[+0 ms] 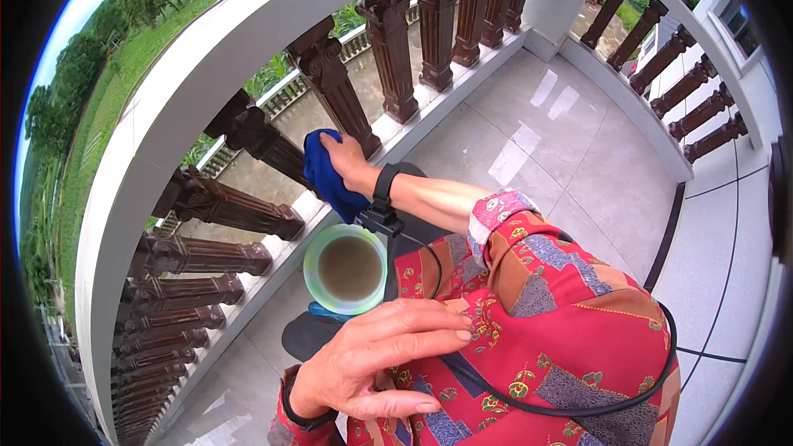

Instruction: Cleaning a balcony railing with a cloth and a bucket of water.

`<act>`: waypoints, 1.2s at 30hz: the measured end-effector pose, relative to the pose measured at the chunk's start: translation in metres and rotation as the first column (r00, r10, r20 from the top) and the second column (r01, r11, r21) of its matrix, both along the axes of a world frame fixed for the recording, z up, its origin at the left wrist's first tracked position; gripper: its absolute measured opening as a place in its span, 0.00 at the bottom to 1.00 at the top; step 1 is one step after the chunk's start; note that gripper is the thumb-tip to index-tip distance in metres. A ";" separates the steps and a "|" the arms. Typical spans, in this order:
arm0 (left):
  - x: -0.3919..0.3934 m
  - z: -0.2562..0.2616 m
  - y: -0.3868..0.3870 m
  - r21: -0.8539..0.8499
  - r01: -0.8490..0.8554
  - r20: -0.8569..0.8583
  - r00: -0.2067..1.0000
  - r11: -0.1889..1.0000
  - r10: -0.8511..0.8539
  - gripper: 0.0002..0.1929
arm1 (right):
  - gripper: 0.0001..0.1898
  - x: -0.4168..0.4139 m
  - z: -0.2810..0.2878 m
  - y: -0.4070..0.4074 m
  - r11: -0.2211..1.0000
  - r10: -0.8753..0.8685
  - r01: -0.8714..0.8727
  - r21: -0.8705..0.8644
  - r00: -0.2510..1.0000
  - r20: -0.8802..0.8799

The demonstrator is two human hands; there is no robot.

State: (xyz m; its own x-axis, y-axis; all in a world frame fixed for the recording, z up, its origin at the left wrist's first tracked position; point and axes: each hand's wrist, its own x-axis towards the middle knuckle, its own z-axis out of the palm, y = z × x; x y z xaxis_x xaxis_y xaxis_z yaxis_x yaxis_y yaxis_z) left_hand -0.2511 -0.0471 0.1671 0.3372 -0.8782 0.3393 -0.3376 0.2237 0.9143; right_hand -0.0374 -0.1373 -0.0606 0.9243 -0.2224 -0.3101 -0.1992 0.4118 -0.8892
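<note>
My right hand grips a bunched blue cloth at the foot of the brown fluted balusters. The cloth covers part of the lower end of one baluster; whether it presses on it I cannot tell. Just below the cloth, a pale green and white bucket holds murky brownish water. My left hand is in front of my red patterned clothing, back upward, its fingers and thumb apart and nothing in it. Both wrists wear black straps.
A white curved handrail tops the balustrade, whose balusters stand on a low white curb. Grey glossy tiles cover the floor. A black cable loops across my clothing. A dark shoe shows below the bucket.
</note>
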 end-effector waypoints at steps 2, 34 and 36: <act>-0.016 0.023 -0.007 0.214 0.129 -0.046 0.991 0.968 -0.122 0.24 | 0.22 -0.035 0.016 0.012 0.993 0.096 -0.101 -0.068 0.993 -0.065; -0.054 0.130 0.010 -0.387 0.531 0.239 0.847 0.754 -0.475 0.14 | 0.17 -0.060 0.048 -0.013 0.896 0.442 -0.442 -0.024 0.890 0.113; -0.048 0.096 0.052 -0.362 0.496 0.316 0.862 0.789 -0.396 0.14 | 0.17 -0.071 0.056 0.003 0.870 0.490 -0.493 0.001 0.867 0.092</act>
State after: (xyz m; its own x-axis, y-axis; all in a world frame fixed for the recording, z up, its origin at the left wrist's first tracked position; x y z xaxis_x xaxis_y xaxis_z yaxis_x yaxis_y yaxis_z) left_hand -0.2990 0.0046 0.2629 -0.1806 -0.6678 0.7221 -0.2772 0.7390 0.6141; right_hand -0.1081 -0.1342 -0.0047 0.9353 0.2742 -0.2236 -0.3045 0.3020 -0.9034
